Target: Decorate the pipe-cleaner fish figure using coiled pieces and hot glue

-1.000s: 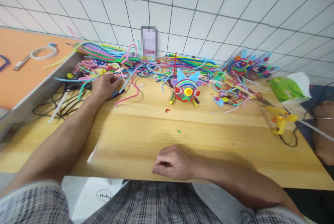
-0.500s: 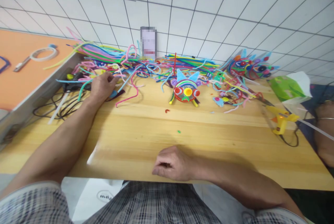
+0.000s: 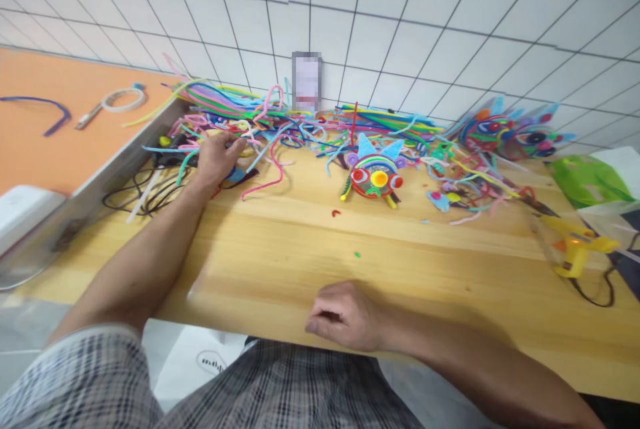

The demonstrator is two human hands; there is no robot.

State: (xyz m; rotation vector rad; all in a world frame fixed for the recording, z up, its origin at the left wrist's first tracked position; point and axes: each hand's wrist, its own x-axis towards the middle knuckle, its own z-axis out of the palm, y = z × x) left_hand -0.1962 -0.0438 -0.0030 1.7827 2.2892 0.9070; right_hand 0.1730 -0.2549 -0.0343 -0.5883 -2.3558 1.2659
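Note:
My left hand (image 3: 219,159) reaches into a tangled heap of coloured pipe cleaners (image 3: 220,109) at the back left. Its thumb and fingers are pinched together, and a small dark bit shows between them, too small to name. A blue piece (image 3: 237,174) lies just beside that hand. My right hand (image 3: 345,316) rests on the table near the front edge, fingers loosely curled with nothing visible in them. At the back middle stands a round face figure (image 3: 375,174) of pipe cleaners, with blue pointed spikes, red-and-white eyes and a yellow nose.
Two similar figures (image 3: 515,134) lean at the back right. A yellow glue gun (image 3: 575,252) and green packet (image 3: 587,179) are at the right. A phone (image 3: 307,79) leans on the tiled wall. Black cables (image 3: 137,196) lie left, near tape (image 3: 123,98) on an orange surface (image 3: 45,136).
The view has swung left, so everything sits further right. My left hand stays at the heap, and a dark bit now shows between its fingers. My right hand keeps its curled rest.

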